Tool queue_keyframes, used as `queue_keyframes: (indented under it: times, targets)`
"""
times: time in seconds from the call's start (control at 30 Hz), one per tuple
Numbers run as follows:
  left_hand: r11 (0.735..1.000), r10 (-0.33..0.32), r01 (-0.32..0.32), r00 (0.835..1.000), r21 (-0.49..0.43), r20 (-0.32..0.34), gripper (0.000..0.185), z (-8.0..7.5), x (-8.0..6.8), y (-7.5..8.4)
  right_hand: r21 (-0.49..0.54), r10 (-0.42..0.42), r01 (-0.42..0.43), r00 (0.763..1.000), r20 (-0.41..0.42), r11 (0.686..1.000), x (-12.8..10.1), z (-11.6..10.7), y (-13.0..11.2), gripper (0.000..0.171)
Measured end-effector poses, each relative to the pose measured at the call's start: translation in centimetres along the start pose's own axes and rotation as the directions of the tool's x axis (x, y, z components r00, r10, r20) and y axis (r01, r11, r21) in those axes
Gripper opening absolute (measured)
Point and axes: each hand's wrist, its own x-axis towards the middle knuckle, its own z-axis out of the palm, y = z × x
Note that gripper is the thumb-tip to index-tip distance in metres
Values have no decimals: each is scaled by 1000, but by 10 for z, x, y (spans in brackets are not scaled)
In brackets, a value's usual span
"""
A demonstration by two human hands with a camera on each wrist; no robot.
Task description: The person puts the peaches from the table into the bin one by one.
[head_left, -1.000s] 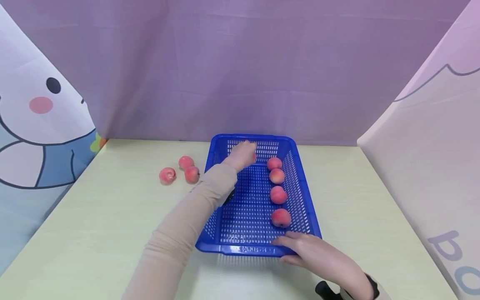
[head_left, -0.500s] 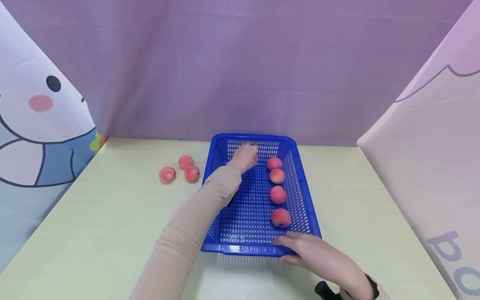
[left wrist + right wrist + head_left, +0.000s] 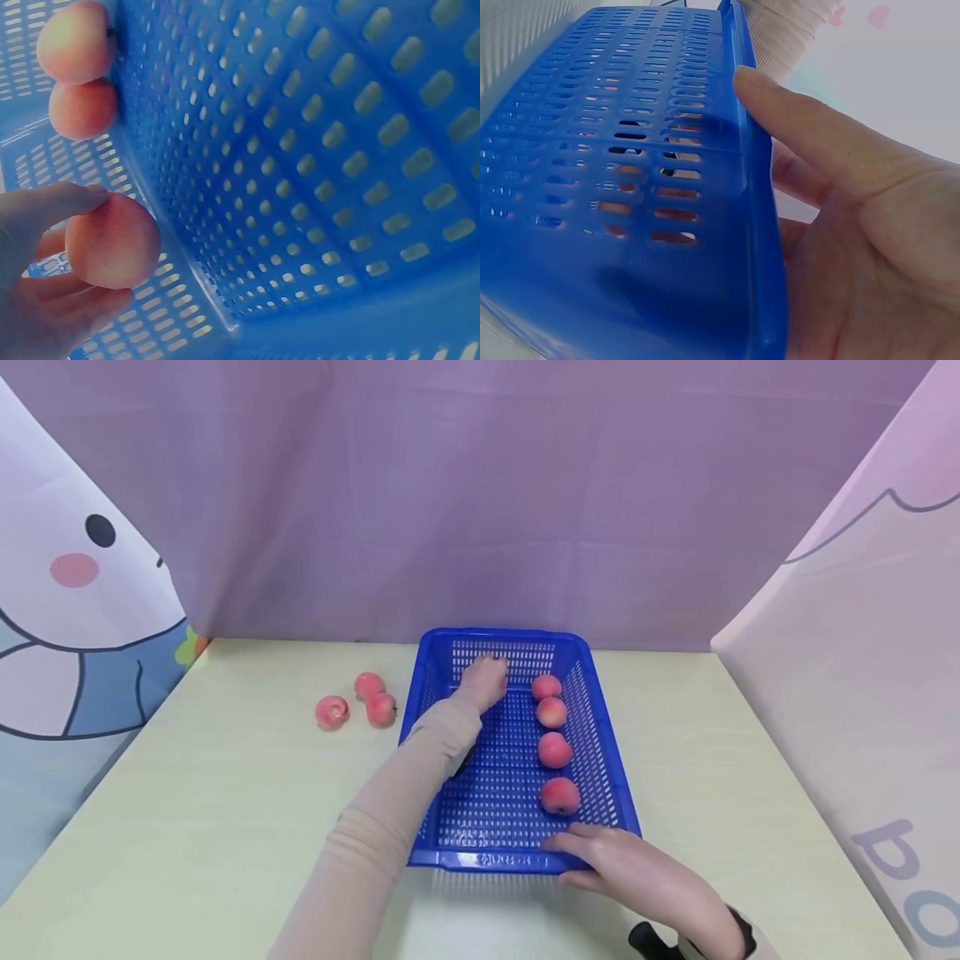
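Left hand (image 3: 483,681) pinches a peach (image 3: 112,240) at the basket's (image 3: 517,860) far end; right hand (image 3: 637,872) grips the near rim, thumb inside.

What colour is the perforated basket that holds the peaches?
Blue. The basket shows best in the head view, with its slotted walls and floor all the same blue.

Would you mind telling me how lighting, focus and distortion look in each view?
Head view: even, soft light, sharp, faint shadow beneath the basket. Left wrist view: bluish cast, close-up, the held peach slightly soft. Right wrist view: basket wall stretched by wide-angle, background washed out.
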Motion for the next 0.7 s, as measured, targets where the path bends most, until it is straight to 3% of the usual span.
queue_keyframes:
  times: [0.7]
  targets:
    - [1000,2,-2,1000,13,-4,25,11,4,0,18,40,-40,999,37,999,0,0,-1,25]
